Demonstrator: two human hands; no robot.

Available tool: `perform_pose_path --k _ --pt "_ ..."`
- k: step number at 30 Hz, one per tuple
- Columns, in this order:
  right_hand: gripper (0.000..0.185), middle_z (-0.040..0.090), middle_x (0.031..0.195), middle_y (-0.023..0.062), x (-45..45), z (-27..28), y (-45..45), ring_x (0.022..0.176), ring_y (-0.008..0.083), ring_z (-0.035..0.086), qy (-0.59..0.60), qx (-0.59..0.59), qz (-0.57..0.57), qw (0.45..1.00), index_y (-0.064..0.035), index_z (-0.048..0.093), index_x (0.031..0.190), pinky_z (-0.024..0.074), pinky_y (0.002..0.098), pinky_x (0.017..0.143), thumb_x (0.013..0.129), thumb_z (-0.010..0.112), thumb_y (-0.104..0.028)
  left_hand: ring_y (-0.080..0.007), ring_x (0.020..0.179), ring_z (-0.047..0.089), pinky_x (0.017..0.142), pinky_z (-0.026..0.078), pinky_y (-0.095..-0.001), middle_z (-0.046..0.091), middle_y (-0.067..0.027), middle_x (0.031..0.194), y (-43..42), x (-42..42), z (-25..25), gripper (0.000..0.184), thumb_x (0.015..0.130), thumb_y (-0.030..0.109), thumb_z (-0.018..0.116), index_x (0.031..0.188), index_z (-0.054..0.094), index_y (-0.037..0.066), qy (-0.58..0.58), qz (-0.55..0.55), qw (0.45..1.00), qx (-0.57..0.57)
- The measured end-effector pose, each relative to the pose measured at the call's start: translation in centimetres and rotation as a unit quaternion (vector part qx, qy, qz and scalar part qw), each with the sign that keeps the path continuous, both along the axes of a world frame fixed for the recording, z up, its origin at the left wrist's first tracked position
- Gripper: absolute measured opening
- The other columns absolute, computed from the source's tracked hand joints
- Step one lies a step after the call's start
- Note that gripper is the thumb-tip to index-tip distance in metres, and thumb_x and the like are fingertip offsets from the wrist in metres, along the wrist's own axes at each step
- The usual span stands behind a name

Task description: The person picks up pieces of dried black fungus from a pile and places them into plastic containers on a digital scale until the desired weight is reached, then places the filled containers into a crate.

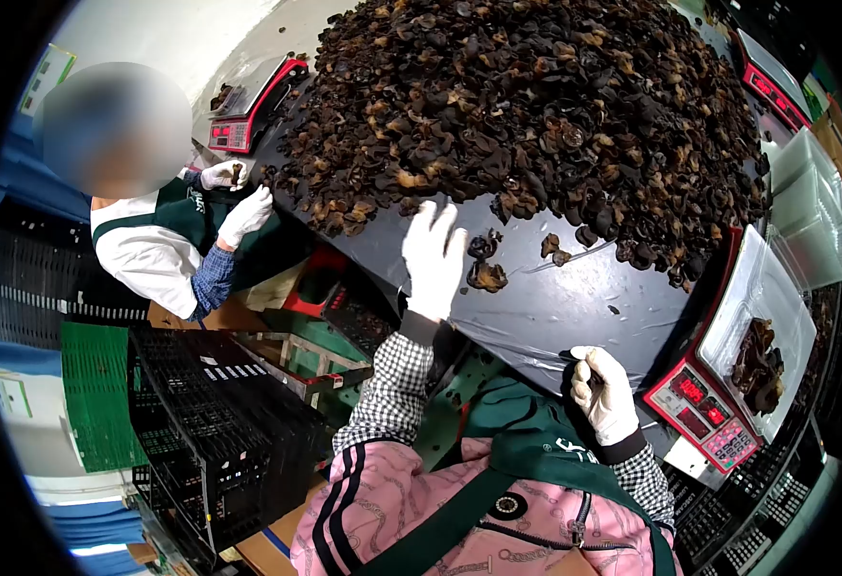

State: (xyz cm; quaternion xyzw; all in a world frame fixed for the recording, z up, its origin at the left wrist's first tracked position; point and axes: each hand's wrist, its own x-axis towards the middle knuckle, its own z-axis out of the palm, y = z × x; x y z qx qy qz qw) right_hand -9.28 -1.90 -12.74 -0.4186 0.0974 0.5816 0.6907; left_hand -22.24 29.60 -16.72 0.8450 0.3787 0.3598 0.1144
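My left hand (433, 257), in a white glove, reaches to the near edge of a large heap of dark brown wood ear mushrooms (536, 106). Its fingers are stretched out and slightly apart, with nothing visible in them. A few loose wood ear pieces (486, 276) lie just right of it on the dark sheet-covered table (536, 317). My right hand (603, 394), also gloved, is at the table's front edge with fingers curled in; what they hold, if anything, is hidden. To its right stands a red scale (697, 403) with a clear plastic tray (749, 298) holding wood ears (759, 367).
Stacked clear trays (807, 206) stand beyond the scale. Another red scale (774, 86) is at the far right. A co-worker (176, 230) with gloved hands sits at left, near a third scale (239, 125). Black crates (229, 422) are stacked at lower left.
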Motion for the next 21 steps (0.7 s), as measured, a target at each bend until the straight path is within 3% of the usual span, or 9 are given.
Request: perform_pose_path --k 3,6,11,12,15,16,18,20,21 --pt "0.027 0.058 0.074 0.0025 0.0 0.2 0.0 0.055 0.0133 0.049 -0.005 0.002 0.005 1.0 0.001 0.066 0.112 0.0386 0.0255 0.05 0.102 0.058 -0.023 -0.0279 0.123 0.064 0.107 0.048 -0.0368 0.068 -0.0164 0.13 -2.7 0.6 2.3 0.031 0.097 0.006 0.065 0.127 0.071 0.006 -0.12 -0.051 0.988 -0.087" --pt "0.026 0.061 0.077 0.004 0.0 0.2 -0.1 0.058 0.014 0.051 -0.026 0.03 0.003 0.999 0.0001 0.067 0.114 0.0396 0.0256 0.052 0.101 0.058 -0.021 -0.0272 0.113 0.067 0.101 0.051 -0.0367 0.073 -0.013 0.116 -2.5 0.1 2.8 0.024 0.092 0.003 0.069 0.115 0.074 0.004 -0.182 -0.02 0.978 -0.1" --pt "0.036 0.067 0.092 0.0087 -0.4 1.1 0.5 0.066 0.0157 0.056 -0.034 0.024 -0.016 0.999 0.003 0.063 0.126 0.0445 0.0271 0.056 0.093 0.055 -0.008 -0.0341 0.119 0.059 0.102 0.046 -0.0445 0.066 -0.0141 0.129 -2.6 0.9 1.8 0.032 0.08 0.013 0.08 0.111 0.075 0.008 0.057 -0.058 0.996 0.03" --pt "0.051 0.069 0.109 0.0123 -0.2 1.2 0.2 0.077 0.0187 0.063 -0.001 0.052 0.0 0.999 0.0006 0.058 0.136 0.0467 0.0274 0.058 0.085 0.052 -0.003 -0.0341 0.119 0.059 0.102 0.046 -0.0448 0.066 -0.0143 0.129 -2.5 0.9 2.0 0.032 0.08 0.011 0.08 0.111 0.075 0.008 0.049 -0.068 0.996 0.04" --pt "0.063 0.067 0.123 0.0161 -0.3 2.4 0.4 0.09 0.0252 0.069 0.023 0.038 0.011 0.999 -0.0026 0.051 0.146 0.049 0.0283 0.059 0.083 0.05 -0.001 -0.0329 0.12 0.059 0.104 0.045 -0.045 0.066 -0.0143 0.127 -4.0 1.8 4.0 0.029 0.08 0.005 0.078 0.108 0.074 0.009 -0.029 -0.061 0.994 0.082" --pt "0.071 0.062 0.136 0.0196 -0.3 2.7 0.4 0.101 0.0297 0.071 0.033 0.049 0.015 0.998 -0.0042 0.043 0.152 0.0503 0.0288 0.06 0.082 0.05 -0.001 -0.0322 0.117 0.061 0.103 0.046 -0.0449 0.068 -0.0127 0.12 -5.3 2.2 5.6 0.027 0.08 0.0 0.074 0.106 0.074 0.008 -0.088 -0.103 0.99 0.043" --pt "0.071 0.06 0.138 0.0202 -0.6 4.0 1.0 0.102 0.0297 0.071 0.049 0.047 0.0 0.998 -0.0043 0.043 0.153 0.0514 0.0293 0.061 0.082 0.05 -0.002 -0.0317 0.107 0.065 0.096 0.051 -0.0426 0.071 -0.0104 0.109 -9.0 1.9 8.5 0.027 0.08 -0.004 0.07 0.104 0.073 0.007 -0.101 -0.216 0.967 -0.09" --pt "0.069 0.062 0.137 0.0202 -0.8 4.0 1.4 0.103 0.0302 0.071 0.061 0.077 -0.014 0.995 -0.004 0.045 0.151 0.0549 0.032 0.065 0.082 0.052 -0.002 -0.0299 0.106 0.066 0.096 0.051 -0.0411 0.071 -0.0113 0.11 -12.7 1.0 8.7 0.032 0.079 0.0 0.076 0.11 0.073 0.005 -0.055 -0.327 0.942 -0.049" --pt "0.067 0.063 0.135 0.0204 -0.8 2.9 1.2 0.103 0.0307 0.071 0.075 0.108 -0.014 0.991 -0.0027 0.046 0.15 0.0558 0.033 0.068 0.084 0.053 -0.003 -0.0302 0.107 0.066 0.097 0.051 -0.0406 0.072 -0.0121 0.112 -14.3 0.6 8.1 0.034 0.078 0.004 0.081 0.111 0.073 0.003 -0.068 -0.339 0.932 -0.11"
